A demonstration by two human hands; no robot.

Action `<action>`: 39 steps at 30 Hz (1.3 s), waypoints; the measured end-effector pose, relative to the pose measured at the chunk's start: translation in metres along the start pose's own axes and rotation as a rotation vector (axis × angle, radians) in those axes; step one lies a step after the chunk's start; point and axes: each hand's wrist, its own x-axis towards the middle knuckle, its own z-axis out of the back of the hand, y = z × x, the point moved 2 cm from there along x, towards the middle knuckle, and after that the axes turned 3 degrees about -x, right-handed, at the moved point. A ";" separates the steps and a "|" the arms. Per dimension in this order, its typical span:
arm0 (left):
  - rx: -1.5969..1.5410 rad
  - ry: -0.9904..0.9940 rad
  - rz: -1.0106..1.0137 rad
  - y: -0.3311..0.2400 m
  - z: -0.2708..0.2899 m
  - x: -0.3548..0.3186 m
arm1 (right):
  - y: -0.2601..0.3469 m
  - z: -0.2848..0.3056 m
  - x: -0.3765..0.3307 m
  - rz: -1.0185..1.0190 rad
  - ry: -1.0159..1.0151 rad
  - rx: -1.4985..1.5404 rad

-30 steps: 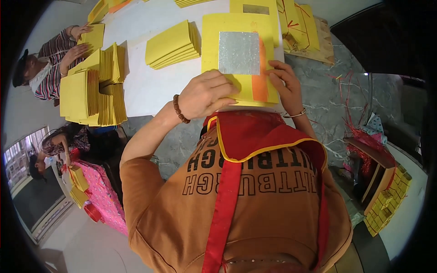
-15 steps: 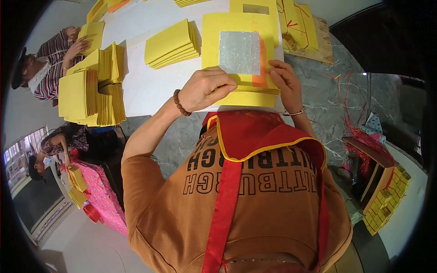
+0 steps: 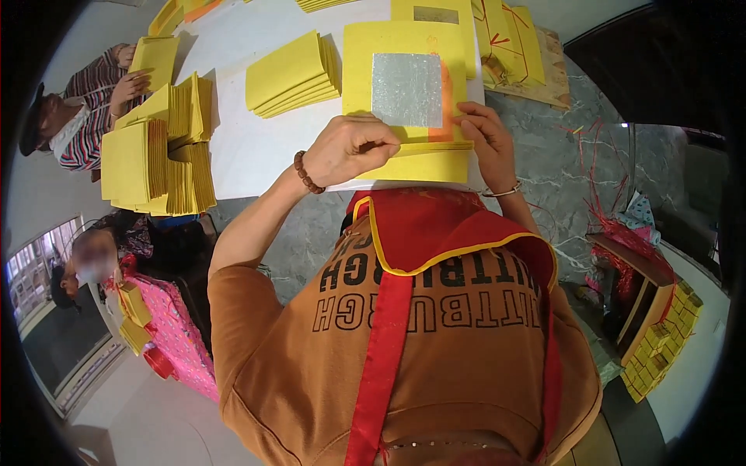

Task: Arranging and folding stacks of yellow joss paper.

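We see a yellow rectangular paper sheet (image 3: 358, 87) bearing 1 silver square (image 3: 406, 90) at the white tabletop's (image 3: 268, 147) near edge, bare room to its left. Our left hand's (image 3: 351, 147) fingers close together at its raised near edge; our right hand's (image 3: 487, 138), slightly apart, touch its right side. Its long axis points away from us. Grey marbled floor (image 3: 548, 147) shows rightward.

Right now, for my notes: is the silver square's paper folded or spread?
Partly folded: the paper has its near edge turned up; the silver square shows.

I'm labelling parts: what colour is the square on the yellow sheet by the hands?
Silver; the square shows best in the head view.
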 end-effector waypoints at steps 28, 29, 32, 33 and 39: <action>0.031 0.092 -0.099 0.006 0.029 -0.010 | 0.001 -0.001 -0.002 0.012 0.045 -0.005; 0.031 0.085 -0.096 0.012 0.028 -0.009 | 0.002 -0.002 -0.002 0.014 0.052 -0.004; 0.535 -0.033 -0.210 0.021 0.026 -0.007 | 0.001 -0.001 0.000 -0.037 0.054 0.061; 0.535 -0.034 -0.211 0.021 0.026 -0.007 | 0.002 0.001 0.001 0.091 0.030 -0.069; 0.768 -0.150 -0.353 -0.006 0.017 -0.022 | 0.035 0.009 -0.002 0.472 0.056 -0.479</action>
